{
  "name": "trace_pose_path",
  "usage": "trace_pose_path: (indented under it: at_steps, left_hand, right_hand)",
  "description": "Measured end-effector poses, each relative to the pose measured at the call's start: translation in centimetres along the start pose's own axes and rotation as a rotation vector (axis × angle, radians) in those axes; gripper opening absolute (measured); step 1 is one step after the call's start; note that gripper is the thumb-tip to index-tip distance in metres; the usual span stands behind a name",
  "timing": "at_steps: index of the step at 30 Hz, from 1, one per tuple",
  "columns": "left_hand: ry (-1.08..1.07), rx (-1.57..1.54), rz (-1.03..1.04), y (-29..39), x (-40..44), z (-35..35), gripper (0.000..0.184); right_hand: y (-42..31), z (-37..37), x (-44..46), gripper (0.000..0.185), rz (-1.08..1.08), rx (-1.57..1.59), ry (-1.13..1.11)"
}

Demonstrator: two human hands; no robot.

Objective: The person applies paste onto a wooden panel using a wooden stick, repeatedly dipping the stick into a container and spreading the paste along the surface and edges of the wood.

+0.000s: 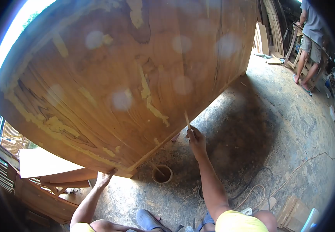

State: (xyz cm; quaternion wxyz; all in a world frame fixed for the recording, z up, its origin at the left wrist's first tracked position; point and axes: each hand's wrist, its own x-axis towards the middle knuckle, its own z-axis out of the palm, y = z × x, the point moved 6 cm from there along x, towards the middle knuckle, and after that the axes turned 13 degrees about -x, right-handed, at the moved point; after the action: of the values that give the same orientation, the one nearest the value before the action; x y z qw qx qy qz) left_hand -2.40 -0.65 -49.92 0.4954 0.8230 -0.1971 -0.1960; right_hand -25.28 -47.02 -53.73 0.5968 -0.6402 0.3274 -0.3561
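Note:
A large wooden panel [109, 85] with a curved edge and yellowish filler streaks fills the upper left and middle. My right hand [195, 138] is closed on a thin wooden stick [187, 119], whose upper end is against or close to the panel near its lower right edge. At the panel's lower left corner, my left hand [105, 177] touches the edge, its fingers partly hidden by the wood. Between my hands, a round pot [162, 174] stands on the floor with a stick leaning in it.
Cables [252, 189] lie on the concrete floor [295, 127] at lower right, near wood pieces [293, 212]. Another person [312, 38] stands at upper right by wooden frames. A white-topped board [47, 164] and wooden furniture are at left.

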Motion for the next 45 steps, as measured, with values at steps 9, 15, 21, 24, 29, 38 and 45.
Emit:
trace_pose_path:
  at_steps: [9, 15, 21, 24, 29, 38, 45]
  left_hand:
    - [0.055, 0.056, 0.041, 3.1, -1.2, -2.1, 0.054]
    - [0.214, 0.02, -0.006, 4.3, -1.7, -3.6, 0.042]
    - [0.502, -0.19, 0.054, 1.6, -3.4, -3.7, 0.068]
    - [0.582, -0.191, -0.051, 0.4, -5.4, -5.8, 0.079]
    - [0.923, 0.152, 0.302, 11.4, -9.4, -12.2, 0.085]
    - [1.029, 0.977, 1.158, 51.9, -10.0, -7.7, 0.087]
    - [0.978, 1.35, 0.992, 60.0, -2.0, -6.8, 0.065]
  right_hand:
    - [-5.2, 8.1, -7.2, 0.058, -0.586, -0.762, -0.89]
    - [-0.4, 10.4, -11.6, 0.066, -0.406, -0.982, -1.181]
    - [2.4, 11.5, -9.6, 0.054, -0.501, -1.04, -1.196]
    - [5.6, 12.0, -10.3, 0.054, -0.574, -1.049, -1.322]
    - [5.3, 8.7, -6.8, 0.05, -0.489, -0.968, -1.316]
    - [6.5, -7.0, 8.5, 0.063, -0.508, -1.525, -1.141]
    - [8.6, -15.7, 15.0, 0.042, -0.305, -1.584, -0.869]
